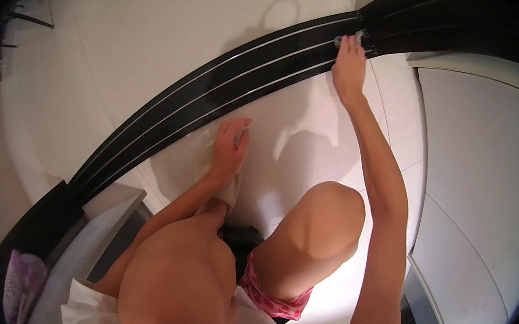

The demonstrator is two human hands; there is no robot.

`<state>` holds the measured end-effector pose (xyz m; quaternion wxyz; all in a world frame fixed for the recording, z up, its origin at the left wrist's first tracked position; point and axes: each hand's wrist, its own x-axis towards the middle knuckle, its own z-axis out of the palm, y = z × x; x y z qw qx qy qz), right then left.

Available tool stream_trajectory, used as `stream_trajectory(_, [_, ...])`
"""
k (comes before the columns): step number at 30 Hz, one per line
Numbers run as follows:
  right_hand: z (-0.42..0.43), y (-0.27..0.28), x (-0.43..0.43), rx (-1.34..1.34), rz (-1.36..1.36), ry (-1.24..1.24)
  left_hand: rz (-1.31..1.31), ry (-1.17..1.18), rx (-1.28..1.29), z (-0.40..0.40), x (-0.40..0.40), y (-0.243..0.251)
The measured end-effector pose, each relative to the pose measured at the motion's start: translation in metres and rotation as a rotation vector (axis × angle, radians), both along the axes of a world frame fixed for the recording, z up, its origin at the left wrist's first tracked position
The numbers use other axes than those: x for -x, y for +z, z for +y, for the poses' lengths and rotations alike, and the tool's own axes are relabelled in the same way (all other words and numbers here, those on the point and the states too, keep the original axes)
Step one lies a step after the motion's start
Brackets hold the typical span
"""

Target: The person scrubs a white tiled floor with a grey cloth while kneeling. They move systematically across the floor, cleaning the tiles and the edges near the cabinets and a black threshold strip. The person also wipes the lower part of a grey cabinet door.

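Note:
My right hand (350, 67) is stretched forward and presses a small crumpled greyish wad (339, 40), perhaps cloth or tissue, onto a black sliding-door floor track (230, 79). The wad lies near the track's right end, by the black door frame. Three light metal rails run along the track. My left hand (230, 147) hangs over the pale tiles just on the near side of the track, above my foot, its fingers loosely curled and apart. No object shows in it.
A white cabinet front (471, 149) stands at the right. At the lower left are a pale ledge (113, 199) and a purple-and-white patterned cloth (25, 280). Black metal bars (29, 18) show at the upper left. My bent knees flank the tiles before me.

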<state>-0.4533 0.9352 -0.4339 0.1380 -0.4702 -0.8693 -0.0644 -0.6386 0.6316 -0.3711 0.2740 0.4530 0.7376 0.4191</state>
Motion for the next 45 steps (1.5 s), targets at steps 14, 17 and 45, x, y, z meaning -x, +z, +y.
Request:
stream_trajectory(14, [-0.035,0.034,0.07,0.397,0.186,0.238,-0.192,0.216,-0.139,-0.008,0.005,-0.021])
stream_trajectory(17, [-0.061,-0.002,0.074,0.242,0.366,0.116,-0.301,0.273,-0.058,-0.007,0.006,-0.011])
stream_trajectory(45, [-0.304,0.046,0.194,1.493,1.115,0.266,-0.575,0.398,-0.025,-0.085,0.082,0.018])
